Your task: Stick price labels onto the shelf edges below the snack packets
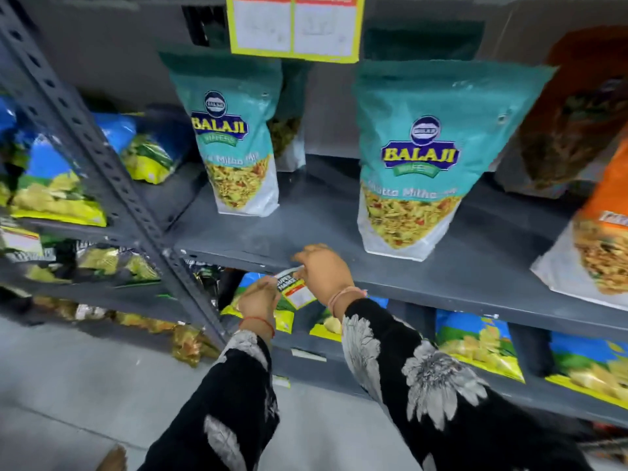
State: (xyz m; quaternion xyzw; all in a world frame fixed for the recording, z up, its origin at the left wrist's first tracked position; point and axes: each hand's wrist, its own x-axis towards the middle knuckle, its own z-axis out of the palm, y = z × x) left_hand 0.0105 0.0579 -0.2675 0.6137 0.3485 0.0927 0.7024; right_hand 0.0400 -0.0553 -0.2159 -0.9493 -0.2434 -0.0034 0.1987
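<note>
Both hands pinch price label (295, 287): left hand (259, 298) steadies lower end, right hand (325, 273) lifts top toward shelf edge (441, 294) (below teal packet (242, 137)), aligning before pressing.

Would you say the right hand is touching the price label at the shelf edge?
Touching. The head view shows the right hand pinching the top of the price label at the shelf edge.

You are looking at a yellow-edged sign (295, 27) hanging from the shelf above, its print too blurred to read. A grey perforated upright (102, 154) is running diagonally down the rack's left side. Pale grey floor (68, 385) is showing below, and a brown scrap (114, 458) is lying at the bottom edge.
</note>
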